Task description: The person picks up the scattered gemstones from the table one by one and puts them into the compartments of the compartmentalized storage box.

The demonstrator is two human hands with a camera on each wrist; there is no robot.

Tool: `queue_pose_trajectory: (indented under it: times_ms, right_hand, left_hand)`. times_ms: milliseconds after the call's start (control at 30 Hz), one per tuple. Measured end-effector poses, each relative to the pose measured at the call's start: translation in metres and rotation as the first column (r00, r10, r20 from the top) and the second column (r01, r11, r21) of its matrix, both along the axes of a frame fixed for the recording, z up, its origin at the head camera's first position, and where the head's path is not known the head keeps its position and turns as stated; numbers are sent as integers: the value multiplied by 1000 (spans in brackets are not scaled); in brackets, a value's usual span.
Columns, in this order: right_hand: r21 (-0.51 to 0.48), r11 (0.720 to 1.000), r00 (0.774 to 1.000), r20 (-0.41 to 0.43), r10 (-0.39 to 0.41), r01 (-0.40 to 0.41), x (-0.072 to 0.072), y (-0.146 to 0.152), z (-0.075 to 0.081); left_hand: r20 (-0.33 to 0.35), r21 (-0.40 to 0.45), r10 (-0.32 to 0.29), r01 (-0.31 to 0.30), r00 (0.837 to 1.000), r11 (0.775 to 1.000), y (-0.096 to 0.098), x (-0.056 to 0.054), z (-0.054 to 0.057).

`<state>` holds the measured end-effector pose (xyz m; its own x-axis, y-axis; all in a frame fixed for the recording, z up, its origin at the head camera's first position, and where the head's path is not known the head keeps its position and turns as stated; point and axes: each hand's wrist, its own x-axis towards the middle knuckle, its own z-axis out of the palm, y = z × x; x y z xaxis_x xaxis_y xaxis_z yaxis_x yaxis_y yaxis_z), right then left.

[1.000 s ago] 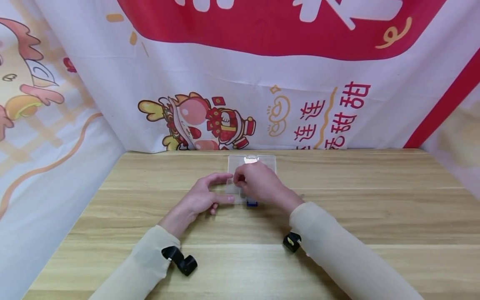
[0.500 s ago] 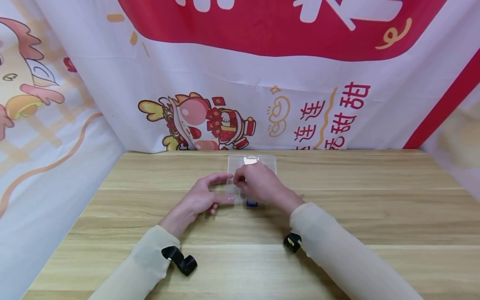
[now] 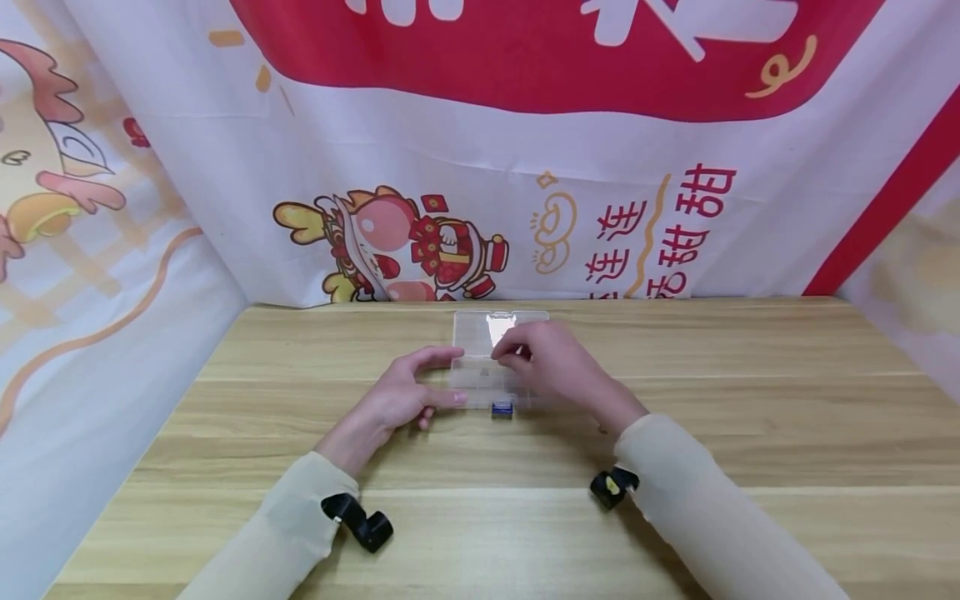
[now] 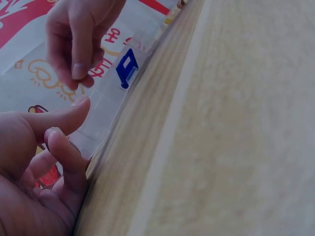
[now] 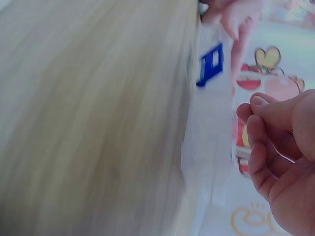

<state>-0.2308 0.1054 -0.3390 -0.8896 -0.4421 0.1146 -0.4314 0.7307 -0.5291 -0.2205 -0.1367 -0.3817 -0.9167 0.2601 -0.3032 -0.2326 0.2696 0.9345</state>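
Observation:
A small clear plastic box (image 3: 472, 379) lies near the table's far edge, its lid (image 3: 468, 333) raised toward the cloth behind. On its front side is a blue latch (image 4: 127, 69). My left hand (image 3: 405, 392) holds the box's left end, index finger toward the back and thumb at the front corner. Above the right part of the box hovers my right hand (image 3: 558, 367). In the right wrist view, that hand (image 5: 285, 147) has loosely bent fingers, thumb close to the index finger, and nothing shows between them. A tiny grey spot inside the box is too small to identify.
The box stands on a wood-grain table (image 3: 480, 517). A white printed cloth (image 3: 420, 133) hangs right behind the table, and more cloth rises along the left and right sides. Each sleeve carries a black wrist mount, such as the left mount (image 3: 360, 521).
My right hand has moved right over the box, uncovering more of the compartments and the blue latch. The left hand and the box stay in place.

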Motion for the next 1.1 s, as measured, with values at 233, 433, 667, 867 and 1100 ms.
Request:
queue_pose_trajectory:
  times_ms: [233, 433, 667, 867, 1100]
  right_hand:
    - [-16, 996, 993, 83, -88, 90, 3, 38, -2]
    - [-67, 988, 982, 142, -125, 136, 5, 63, -6]
    - [-118, 973, 971, 157, -181, 200, 5, 84, -4]
    - [-80, 985, 975, 172, -139, 154, 2, 107, -10]
    - [-49, 993, 960, 263, -94, 110, 0, 129, -20]
  left_hand:
    - [-1, 4, 4, -4, 1000, 1000, 0, 0, -1]
    - [0, 4, 6, -6, 1000, 1000, 0, -1, -1]
    - [8, 1, 15, -15, 1000, 1000, 0, -1, -2]
    - [2, 2, 6, -6, 1000, 1000, 0, 0, -2]
    - [10, -2, 14, -14, 1000, 1000, -1, -1, -1]
